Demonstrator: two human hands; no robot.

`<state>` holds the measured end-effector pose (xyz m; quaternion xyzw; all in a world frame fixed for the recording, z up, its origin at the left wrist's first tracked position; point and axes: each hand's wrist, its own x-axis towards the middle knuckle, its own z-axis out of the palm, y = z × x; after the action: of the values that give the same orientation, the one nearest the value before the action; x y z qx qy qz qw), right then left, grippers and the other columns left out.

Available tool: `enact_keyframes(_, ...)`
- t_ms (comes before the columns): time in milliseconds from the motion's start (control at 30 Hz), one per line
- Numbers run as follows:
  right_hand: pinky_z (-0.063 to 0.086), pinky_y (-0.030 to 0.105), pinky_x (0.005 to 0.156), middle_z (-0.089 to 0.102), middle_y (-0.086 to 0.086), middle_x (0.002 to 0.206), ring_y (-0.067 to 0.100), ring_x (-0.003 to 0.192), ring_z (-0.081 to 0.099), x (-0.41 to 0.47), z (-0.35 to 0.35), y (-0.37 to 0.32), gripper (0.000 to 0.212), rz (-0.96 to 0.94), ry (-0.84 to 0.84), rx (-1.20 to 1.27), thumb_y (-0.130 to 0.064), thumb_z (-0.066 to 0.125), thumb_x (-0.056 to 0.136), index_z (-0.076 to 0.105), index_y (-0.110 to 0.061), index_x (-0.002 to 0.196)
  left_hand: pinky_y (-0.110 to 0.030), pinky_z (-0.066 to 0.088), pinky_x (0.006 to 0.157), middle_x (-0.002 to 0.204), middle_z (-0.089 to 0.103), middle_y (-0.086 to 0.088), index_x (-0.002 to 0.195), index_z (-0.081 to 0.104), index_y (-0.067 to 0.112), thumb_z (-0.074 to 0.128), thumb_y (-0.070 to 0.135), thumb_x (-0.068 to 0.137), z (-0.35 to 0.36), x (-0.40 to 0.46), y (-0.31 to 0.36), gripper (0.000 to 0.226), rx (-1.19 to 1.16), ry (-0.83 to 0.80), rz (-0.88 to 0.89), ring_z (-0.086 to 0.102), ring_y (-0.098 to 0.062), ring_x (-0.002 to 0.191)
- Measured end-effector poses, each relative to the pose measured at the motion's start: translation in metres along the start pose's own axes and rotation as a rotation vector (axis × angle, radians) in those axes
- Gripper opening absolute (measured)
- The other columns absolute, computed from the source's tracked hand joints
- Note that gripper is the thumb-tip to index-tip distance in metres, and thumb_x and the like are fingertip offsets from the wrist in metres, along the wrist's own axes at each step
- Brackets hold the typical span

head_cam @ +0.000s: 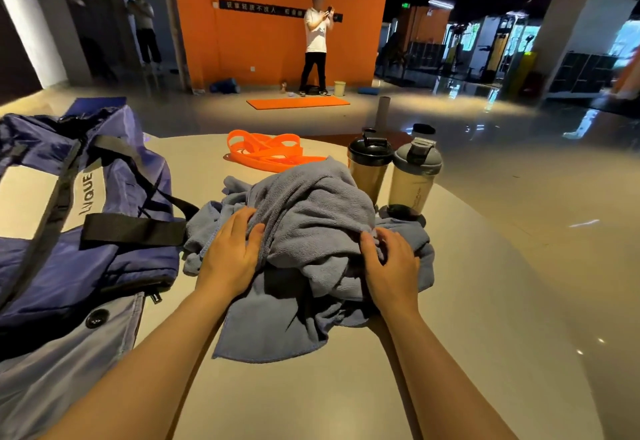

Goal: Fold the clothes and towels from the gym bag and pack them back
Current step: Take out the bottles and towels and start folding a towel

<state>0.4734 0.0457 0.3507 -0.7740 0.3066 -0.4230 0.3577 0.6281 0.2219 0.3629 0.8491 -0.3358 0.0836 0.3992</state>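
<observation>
Both hands sit on the crumpled blue-grey towel heap [311,242] at table centre: left hand [230,252] flat on the left flank, fingers straight and only pressing; right hand [389,266] on the right flank with fingertips curled into a fold, looks like a light pinch of the cloth, not a full grasp. The heap is unfolded, bunched high, near edge spilling toward the camera; can't tell whether it's one towel or several tangled together. Main risk is on the right: two shaker bottles [394,169] stand just beyond the heap, and the cloth seems to touch or run under the base of the right one, so a sharp pull or shake-out could drag or tip it. The orange resistance band [266,152] lies just behind the heap and could get snagged and swept along. The gym bag [79,218] sits at left, its black strap touching the towel's left edge; lifting could catch the strap. A one-sided pinch likely lifts a knot instead of a corner. Table [346,387] surface looks slick, so cloth may slide while smoothing.
</observation>
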Motion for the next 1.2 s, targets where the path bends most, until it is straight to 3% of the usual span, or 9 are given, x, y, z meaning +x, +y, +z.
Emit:
enact_keyframes(200,0.042,0.053,0.095,0.057,-0.010,0.093,0.016,0.093,0.055,0.004,-0.001,0.004,0.043,0.032,0.112,0.080,-0.046,0.032,0.091,0.065,-0.019,0.100,-0.043,0.038,0.093,0.141,0.046,-0.013,0.138,0.041,0.013,0.028,0.048,0.094,0.000,-0.001,0.006,0.057,0.031,0.022,-0.013,0.046,-0.035,0.122)
enact_keyframes(467,0.034,0.059,0.102,0.065,0.002,0.108,0.022,0.106,0.055,0.001,0.000,-0.001,0.036,0.070,0.124,0.086,-0.029,0.033,0.092,0.066,-0.017,0.102,-0.036,0.036,0.092,0.136,0.049,-0.010,0.135,0.045,0.014,0.023,0.055,0.091,0.002,-0.006,0.003,0.064,0.070,0.087,0.030,0.046,-0.029,0.120)
enact_keyframes(567,0.038,0.059,0.099,0.066,0.003,0.106,0.023,0.104,0.057,0.001,0.000,0.001,0.035,0.069,0.156,0.101,-0.027,0.034,0.092,0.066,-0.016,0.101,-0.042,0.035,0.102,0.137,0.047,-0.013,0.133,0.047,0.012,0.030,0.045,0.097,-0.001,-0.023,0.013,0.052,0.059,0.266,0.107,0.041,-0.027,0.126)
enact_keyframes(633,0.041,0.059,0.095,0.066,0.004,0.102,0.024,0.098,0.059,0.002,-0.004,0.000,0.033,0.045,0.204,0.109,-0.024,0.037,0.092,0.067,-0.015,0.099,-0.038,0.031,0.108,0.137,0.045,-0.012,0.130,0.047,0.015,0.039,0.037,0.096,0.000,-0.041,0.035,0.041,0.017,0.379,0.217,0.039,-0.025,0.129)
enact_keyframes(700,0.039,0.060,0.098,0.067,0.005,0.099,0.024,0.093,0.059,0.006,-0.007,0.000,0.028,0.021,0.260,0.073,-0.020,0.040,0.091,0.068,-0.014,0.096,-0.033,0.030,0.109,0.136,0.044,-0.008,0.127,0.048,0.018,0.049,0.032,0.093,0.005,-0.051,0.060,0.037,0.029,0.329,0.406,0.040,-0.024,0.129)
enact_keyframes(833,0.028,0.056,0.110,0.067,0.004,0.100,0.024,0.095,0.059,0.005,-0.017,0.009,0.023,-0.031,0.257,-0.058,-0.015,0.048,0.083,0.068,-0.015,0.095,-0.050,0.035,0.106,0.123,0.060,-0.004,0.111,0.066,0.018,0.058,0.032,0.089,0.012,-0.037,0.089,0.028,0.279,0.169,0.629,0.053,-0.023,0.119)
enact_keyframes(967,0.033,0.060,0.104,0.064,0.006,0.103,0.025,0.098,0.055,0.007,-0.023,0.019,0.032,-0.029,0.124,-0.067,-0.012,0.046,0.071,0.069,-0.015,0.093,-0.041,0.052,0.080,0.101,0.069,-0.002,0.091,0.071,0.012,0.056,0.030,0.092,0.004,-0.018,0.087,0.023,0.340,0.106,0.712,0.065,-0.024,0.093)
enact_keyframes(1067,0.032,0.061,0.105,0.062,0.006,0.108,0.026,0.106,0.054,0.009,-0.024,0.016,0.031,-0.082,0.128,-0.072,-0.016,0.049,0.073,0.069,-0.015,0.096,-0.028,0.049,0.070,0.093,0.070,0.003,0.095,0.068,0.017,0.052,0.034,0.093,-0.011,-0.010,0.100,0.024,0.208,0.098,0.557,0.064,-0.018,0.083)
enact_keyframes(1200,0.033,0.056,0.106,0.060,0.003,0.112,0.022,0.110,0.051,0.003,-0.025,0.004,0.038,-0.237,0.182,-0.127,-0.036,0.047,0.079,0.063,-0.017,0.109,-0.024,0.047,0.071,0.084,0.064,0.012,0.091,0.062,0.026,0.059,0.026,0.093,-0.036,0.026,0.126,0.004,-0.101,0.253,0.349,0.061,-0.008,0.075)
